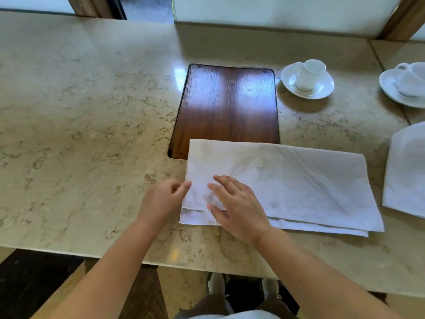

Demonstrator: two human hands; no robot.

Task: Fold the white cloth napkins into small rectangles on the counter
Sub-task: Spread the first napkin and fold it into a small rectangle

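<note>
At the near edge of the marble surface (69, 157) both forearms reach forward to a white napkin (287, 180), which lies already folded into a long rectangle with its layers showing along the near side. The left hand (161, 201) is at the left edge of the cloth; its thumb and forefinger seem to pinch the upper layer near the corner, but the fingers are partly curled, so I cannot tell how firm this grip is. The right hand (236, 208) lies open and flat on the left part of the napkin, fingers spread, pressing it down and grasping nothing.

I judge that the step in hand is the next fold across the length: the left end must be lifted and carried over to the right end, with the edges matched, and then the crease pressed. For this the flat hand should first give way, and the near layers, which are a little uneven, should be aligned.

Beyond the napkin its far edge covers the near end of a dark wooden inset panel (227, 102). To the right lies another white cloth (407, 169), partly out of view. Farther back stand a cup on a saucer (308, 77) and a second cup and saucer (404, 84) at the right border.
</note>
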